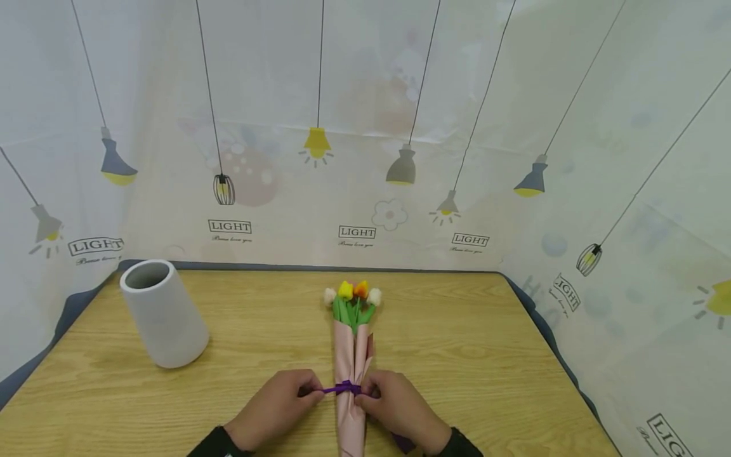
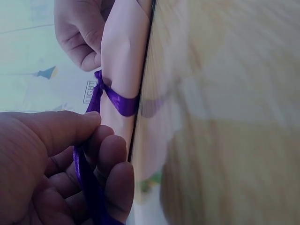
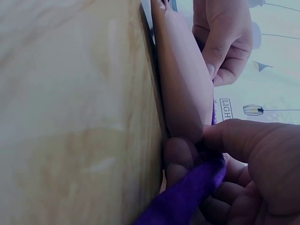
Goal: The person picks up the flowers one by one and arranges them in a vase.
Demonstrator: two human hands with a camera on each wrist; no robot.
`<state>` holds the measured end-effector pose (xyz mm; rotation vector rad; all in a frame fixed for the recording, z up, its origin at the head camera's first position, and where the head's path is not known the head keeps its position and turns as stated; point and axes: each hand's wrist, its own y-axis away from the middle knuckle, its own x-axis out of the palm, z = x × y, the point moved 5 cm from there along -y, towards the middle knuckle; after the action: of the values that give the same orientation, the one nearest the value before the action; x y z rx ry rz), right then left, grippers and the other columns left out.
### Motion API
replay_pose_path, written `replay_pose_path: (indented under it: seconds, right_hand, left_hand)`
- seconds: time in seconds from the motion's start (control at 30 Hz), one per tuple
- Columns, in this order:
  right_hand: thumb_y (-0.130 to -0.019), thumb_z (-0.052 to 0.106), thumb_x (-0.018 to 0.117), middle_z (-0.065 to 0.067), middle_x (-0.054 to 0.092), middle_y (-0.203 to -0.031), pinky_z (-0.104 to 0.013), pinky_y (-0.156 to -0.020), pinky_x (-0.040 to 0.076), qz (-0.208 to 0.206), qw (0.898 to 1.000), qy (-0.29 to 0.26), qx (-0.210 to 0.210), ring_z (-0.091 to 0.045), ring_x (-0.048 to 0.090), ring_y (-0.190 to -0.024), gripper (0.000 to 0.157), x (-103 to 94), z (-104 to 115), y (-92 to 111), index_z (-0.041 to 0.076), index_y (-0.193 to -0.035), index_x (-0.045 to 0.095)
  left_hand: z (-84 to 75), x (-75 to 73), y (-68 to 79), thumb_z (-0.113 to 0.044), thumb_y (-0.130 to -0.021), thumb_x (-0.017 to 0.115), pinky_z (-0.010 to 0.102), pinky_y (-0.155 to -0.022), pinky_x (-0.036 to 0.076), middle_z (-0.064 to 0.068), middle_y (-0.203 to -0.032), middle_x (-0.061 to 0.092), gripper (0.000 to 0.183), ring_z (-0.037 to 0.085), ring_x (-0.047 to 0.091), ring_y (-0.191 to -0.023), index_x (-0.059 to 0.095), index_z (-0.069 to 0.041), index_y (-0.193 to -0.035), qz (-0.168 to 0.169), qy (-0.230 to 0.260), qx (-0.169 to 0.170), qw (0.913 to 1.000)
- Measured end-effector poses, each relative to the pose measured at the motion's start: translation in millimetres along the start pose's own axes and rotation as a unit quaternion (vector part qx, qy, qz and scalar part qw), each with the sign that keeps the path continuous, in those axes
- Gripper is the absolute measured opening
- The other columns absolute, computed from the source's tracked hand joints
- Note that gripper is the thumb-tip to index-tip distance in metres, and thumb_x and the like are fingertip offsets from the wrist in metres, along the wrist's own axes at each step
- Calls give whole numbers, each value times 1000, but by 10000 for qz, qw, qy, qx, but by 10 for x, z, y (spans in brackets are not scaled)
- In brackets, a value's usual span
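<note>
A bouquet of tulips (image 1: 353, 292), two white, one yellow and one orange, lies on the table in pink wrapping paper (image 1: 344, 355), blooms toward the far side. Around the paper runs a purple ribbon (image 1: 346, 386) with a knot on top, seen closely in the left wrist view. Left of the bouquet, my left hand (image 1: 283, 403) pinches one ribbon end between thumb and fingers, and that end is stretched straight. On the other side my right hand (image 1: 400, 406) pinches the other end close against the paper; its loose tail (image 3: 187, 192) hangs below the fingers.
A white vase (image 1: 165, 317) stands on the left of the wooden table (image 1: 457, 343). Behind the table and along both sides hangs a pale cloth (image 1: 274, 95) printed with lamps.
</note>
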<state>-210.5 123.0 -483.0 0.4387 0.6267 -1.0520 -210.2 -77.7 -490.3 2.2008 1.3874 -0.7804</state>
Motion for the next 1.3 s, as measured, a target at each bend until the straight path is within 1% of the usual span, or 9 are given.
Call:
replay_pose_path:
  seconds: [0.1, 0.3, 0.4, 0.57, 0.7, 0.8, 1.03, 1.13, 1.3]
  right_hand:
    - [-83, 28, 68, 9, 56, -64, -17, -44, 38, 36, 10000, 10, 21, -6, 49, -54, 16, -1, -2, -3, 19, -73, 58]
    - [-86, 34, 64, 6, 59, -64, -21, -48, 43, 296, 9995, -141, 43, -9, 53, -56, 21, -39, -27, 0, 18, -73, 59]
    - [-87, 33, 63, 6, 59, -64, -22, -47, 43, 313, 9995, 30, 90, -9, 52, -55, 19, -100, -52, 5, 19, -74, 60]
    - [-87, 35, 63, 8, 55, -66, -22, -47, 40, 242, 9984, 491, 136, -8, 47, -55, 19, -215, -112, -2, 21, -74, 60]
    - [-86, 36, 63, 8, 54, -67, -23, -47, 39, 210, 9963, 790, 259, -9, 46, -56, 20, -290, -188, -21, 22, -74, 58]
    - [-86, 36, 64, 7, 54, -67, -24, -46, 39, 228, 9954, 838, 410, -9, 46, -56, 20, -329, -241, -33, 22, -74, 57]
    - [-86, 33, 63, 6, 57, -68, -27, -48, 41, 315, 9955, 786, 429, -11, 48, -57, 19, -410, -269, -11, 19, -75, 59]
    - [-87, 31, 63, 5, 58, -68, -28, -48, 43, 340, 9951, 822, 438, -12, 49, -57, 17, -464, -262, 9, 18, -76, 60]
    - [-87, 31, 63, 4, 57, -67, -29, -47, 44, 383, 9942, 891, 472, -12, 50, -56, 17, -537, -312, 4, 18, -77, 60]
  left_hand:
    - [40, -35, 37, -33, -88, 61, 26, -56, 42, -9, -74, 58, 11, 7, 48, -65, 65, -23, -84, -84, -65, -8, 9999]
    - [79, -84, 94, -33, -88, 61, 25, -57, 43, -11, -74, 59, 11, 6, 48, -65, 65, -24, -83, -197, -187, 6, 9996]
    - [105, -108, 115, -34, -88, 61, 26, -57, 43, -11, -74, 59, 11, 6, 48, -65, 65, -24, -84, -213, -240, -69, 9995]
    - [171, -169, 156, -33, -88, 61, 26, -58, 43, -11, -75, 59, 9, 6, 48, -65, 64, -25, -84, -309, -341, -135, 9988]
    - [203, -205, 168, -33, -88, 61, 27, -58, 43, -10, -75, 59, 10, 7, 48, -66, 64, -25, -84, -316, -304, -210, 9988]
    - [208, -227, 170, -33, -88, 61, 28, -58, 43, -10, -75, 59, 10, 8, 48, -66, 64, -25, -84, -300, -249, -308, 9988]
    - [225, -295, 203, -31, -88, 62, 28, -58, 43, -10, -75, 60, 9, 8, 49, -66, 64, -24, -84, -383, -310, -354, 9982]
    - [285, -320, 216, -31, -88, 61, 28, -58, 43, -10, -76, 61, 8, 8, 49, -65, 64, -25, -84, -461, -295, -456, 9975]
    - [375, -379, 252, -30, -88, 62, 27, -59, 43, -11, -76, 61, 6, 7, 50, -65, 65, -27, -83, -711, -324, -580, 9953]
